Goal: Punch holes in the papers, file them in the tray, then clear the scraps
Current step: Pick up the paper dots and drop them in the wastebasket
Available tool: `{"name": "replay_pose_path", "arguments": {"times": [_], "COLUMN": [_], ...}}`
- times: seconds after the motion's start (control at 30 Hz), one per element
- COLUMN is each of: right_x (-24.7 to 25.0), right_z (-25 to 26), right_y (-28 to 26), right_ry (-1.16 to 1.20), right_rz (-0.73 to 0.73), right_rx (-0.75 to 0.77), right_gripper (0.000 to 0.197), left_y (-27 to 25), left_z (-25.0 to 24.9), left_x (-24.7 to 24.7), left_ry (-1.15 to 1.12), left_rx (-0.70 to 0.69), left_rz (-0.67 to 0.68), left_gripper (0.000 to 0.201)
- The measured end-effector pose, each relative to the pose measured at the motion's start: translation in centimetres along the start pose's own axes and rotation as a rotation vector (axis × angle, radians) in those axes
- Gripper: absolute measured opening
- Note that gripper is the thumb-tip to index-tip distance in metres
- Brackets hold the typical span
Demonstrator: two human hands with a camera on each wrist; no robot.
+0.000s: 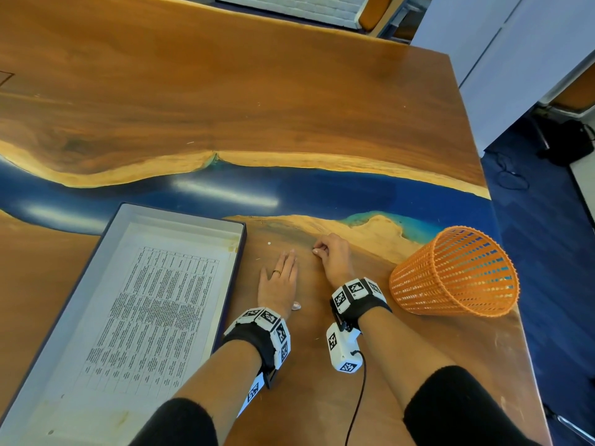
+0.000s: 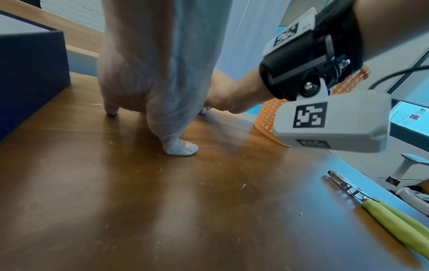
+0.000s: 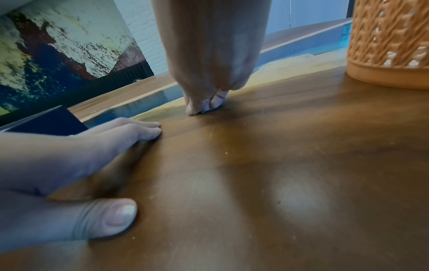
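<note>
1. Papers [image 1: 151, 320]: white sheets printed with a dense table, lying flat in the tray [image 1: 231, 281], a shallow dark-walled box at the left of the table [image 1: 289, 101].
2. Scrap [image 1: 269, 243]: one small white dot on the wood, just beyond the left hand [image 1: 278, 281].
3. Left hand: palm down, fingers straight and together, flat on the table beside the tray.
4. Right hand [image 1: 333, 255]: fingertips [image 3: 204, 106] bunched and pressed to the wood; whether they pinch a scrap cannot be told.
5. Basket [image 1: 457, 272]: orange, lying on its side right of the right hand.
6. Left wrist view only: punch [image 2: 380, 207] with yellow-green handles, near the table edge.
</note>
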State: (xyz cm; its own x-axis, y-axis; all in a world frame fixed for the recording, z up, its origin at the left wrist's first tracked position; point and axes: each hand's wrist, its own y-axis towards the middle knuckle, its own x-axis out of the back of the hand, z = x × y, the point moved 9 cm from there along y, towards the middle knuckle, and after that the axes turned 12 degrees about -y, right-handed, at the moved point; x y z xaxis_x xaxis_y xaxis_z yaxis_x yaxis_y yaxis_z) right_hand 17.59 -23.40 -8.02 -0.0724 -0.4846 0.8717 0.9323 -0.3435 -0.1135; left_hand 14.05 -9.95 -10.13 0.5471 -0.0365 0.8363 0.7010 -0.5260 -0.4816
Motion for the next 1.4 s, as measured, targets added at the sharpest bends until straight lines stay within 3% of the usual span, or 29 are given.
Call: {"name": "replay_pose_path", "arguments": {"times": [0.27,0.47,0.63,0.73,0.83,0.93,1.13,1.4], "right_x": [-0.1,-1.0,-1.4,-1.3,-1.0,-1.0,-1.0,-1.2], "right_z": [0.5,1.3,0.6,-0.2,-1.2,-1.7,-2.2,-2.3], "right_y": [-0.5,-0.6,-0.1,0.1,0.1,0.1,0.2,0.2], "right_ry": [-0.087,-0.223,-0.172,-0.032,0.093,0.145,0.179,0.203], "right_rz": [-0.046,0.002,0.067,0.062,0.023,-0.007,-0.033,-0.023], "right_rx": [0.063,0.122,0.097,0.048,-0.019,-0.036,-0.020,-0.009], "right_gripper": [0.010,0.013,0.012,0.010,0.009,0.009,0.009,0.007], "left_y": [0.1,0.2,0.4,0.5,0.7,1.3,2.6,3.6], "left_z": [0.0,-0.1,0.3,1.9,4.5,6.3,8.0,7.5], "left_x": [0.0,0.0,0.4,2.2,4.2,5.5,6.1,6.8], "left_ry": [0.014,0.005,-0.051,-0.240,-0.373,-0.448,-0.498,-0.608], "left_rx": [-0.005,-0.017,-0.086,-0.091,0.015,0.100,0.142,0.064], "left_rz": [-0.028,-0.057,-0.076,-0.216,-0.392,-0.479,-0.508,-0.518], "left_gripper": [0.102,0.101,0.101,0.076,0.047,0.031,0.025,0.014]}}
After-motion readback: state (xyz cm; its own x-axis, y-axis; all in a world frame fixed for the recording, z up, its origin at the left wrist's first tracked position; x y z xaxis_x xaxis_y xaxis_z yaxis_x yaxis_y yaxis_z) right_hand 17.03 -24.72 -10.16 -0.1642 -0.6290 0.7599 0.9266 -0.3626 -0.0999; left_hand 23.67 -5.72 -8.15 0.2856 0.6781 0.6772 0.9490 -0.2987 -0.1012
